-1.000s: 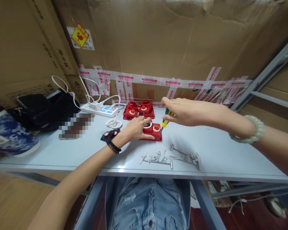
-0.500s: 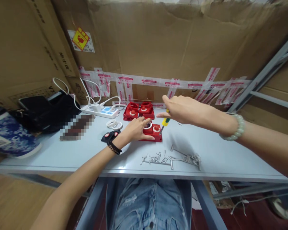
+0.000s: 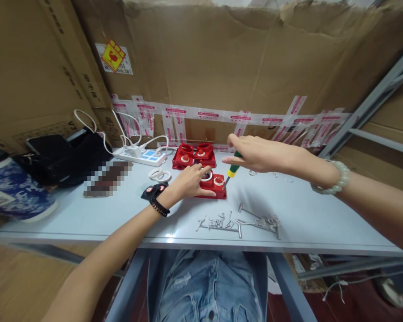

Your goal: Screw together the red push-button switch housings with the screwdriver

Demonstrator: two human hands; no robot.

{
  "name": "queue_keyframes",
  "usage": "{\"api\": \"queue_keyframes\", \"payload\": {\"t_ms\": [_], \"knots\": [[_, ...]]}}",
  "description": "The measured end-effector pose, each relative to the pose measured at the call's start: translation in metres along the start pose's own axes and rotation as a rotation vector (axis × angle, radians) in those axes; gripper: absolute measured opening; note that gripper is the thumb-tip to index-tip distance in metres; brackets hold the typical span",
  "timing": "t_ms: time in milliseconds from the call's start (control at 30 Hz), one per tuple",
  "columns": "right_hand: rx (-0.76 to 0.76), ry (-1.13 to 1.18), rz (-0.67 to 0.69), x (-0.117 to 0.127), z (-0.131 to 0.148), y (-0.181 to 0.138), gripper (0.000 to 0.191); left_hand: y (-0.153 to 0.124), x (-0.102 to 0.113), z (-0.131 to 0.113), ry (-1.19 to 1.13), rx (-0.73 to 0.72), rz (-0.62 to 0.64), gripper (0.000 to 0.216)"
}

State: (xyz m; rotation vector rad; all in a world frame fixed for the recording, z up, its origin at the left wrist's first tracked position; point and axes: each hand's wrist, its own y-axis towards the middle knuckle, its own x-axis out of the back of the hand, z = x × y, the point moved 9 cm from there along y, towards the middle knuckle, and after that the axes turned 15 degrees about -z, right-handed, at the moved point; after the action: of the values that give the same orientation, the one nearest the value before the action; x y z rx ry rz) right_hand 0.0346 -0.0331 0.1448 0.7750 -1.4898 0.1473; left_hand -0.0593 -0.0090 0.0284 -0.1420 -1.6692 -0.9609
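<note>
A red plastic block [image 3: 215, 187] with round white-ringed sockets lies in the middle of the pale table [image 3: 305, 219]. My left hand [image 3: 187, 181] rests on its left side with fingers pressed down, holding it still. My right hand [image 3: 251, 153] is closed round a screwdriver with a green and yellow handle [image 3: 233, 169], held upright. Its tip touches the block's right edge. A pile of long metal screws [image 3: 242, 221] lies just in front of the block.
Two more red blocks [image 3: 194, 155] sit behind, by a white power strip [image 3: 140, 155] with cables. White rings [image 3: 160, 174] and a black part with red dots [image 3: 153, 190] lie left of the block. A black bag [image 3: 58, 156] and cardboard walls close the left and back.
My right hand has turned slightly on the screwdriver and my right forearm has shifted a little. The left hand and the block stay put.
</note>
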Motion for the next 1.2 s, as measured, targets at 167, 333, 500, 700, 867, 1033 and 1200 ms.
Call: {"api": "queue_keyframes", "payload": {"t_ms": [167,333,500,700,867,1033,1200], "knots": [[-0.083,-0.077,-0.081,0.003,-0.01,0.005,0.015,0.0,0.0,0.001,-0.011,-0.007,-0.018,0.082],[0.139,0.22,0.017,0.005,0.018,0.0,0.025,0.0,-0.002,0.002,-0.014,-0.008,-0.017,0.08],[-0.056,0.046,-0.023,0.005,0.006,0.001,0.019,0.0,0.0,0.001,-0.014,-0.007,-0.021,0.079],[0.024,0.253,-0.05,0.01,0.019,0.001,0.032,0.0,0.0,0.0,-0.002,-0.01,-0.013,0.083],[-0.08,0.222,-0.083,0.008,0.011,0.002,0.009,0.0,0.0,0.001,0.012,-0.012,-0.022,0.082],[-0.068,0.302,-0.102,0.007,0.012,0.001,0.021,0.0,0.0,0.0,0.014,-0.018,-0.019,0.082],[-0.122,0.252,-0.16,0.007,0.003,0.001,0.006,0.0,0.001,0.001,0.018,-0.012,-0.032,0.081]]}}
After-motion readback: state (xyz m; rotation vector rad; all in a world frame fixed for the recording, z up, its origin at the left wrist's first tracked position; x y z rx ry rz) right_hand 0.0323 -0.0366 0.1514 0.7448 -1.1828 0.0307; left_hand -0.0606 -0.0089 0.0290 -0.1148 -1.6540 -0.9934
